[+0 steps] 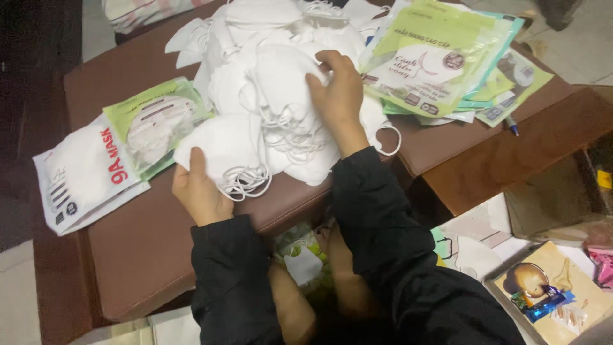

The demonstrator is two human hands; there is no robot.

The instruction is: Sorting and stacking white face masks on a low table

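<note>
A big heap of white face masks (268, 70) with tangled ear loops lies on a brown leather surface (134, 249). My left hand (199, 188) grips a small stack of white masks (220, 150) at the heap's near left edge, thumb on top. My right hand (338, 96) reaches into the middle of the heap, fingers curled over one mask. Both arms wear black sleeves.
Two packaged masks lie at the left, one white pouch (83, 176) and one green pouch (156, 121). A stack of green and white pouches (434, 57) sits at the right, with a pen (513, 126) beside it. Boxes and packets (555, 291) lie on the floor at lower right.
</note>
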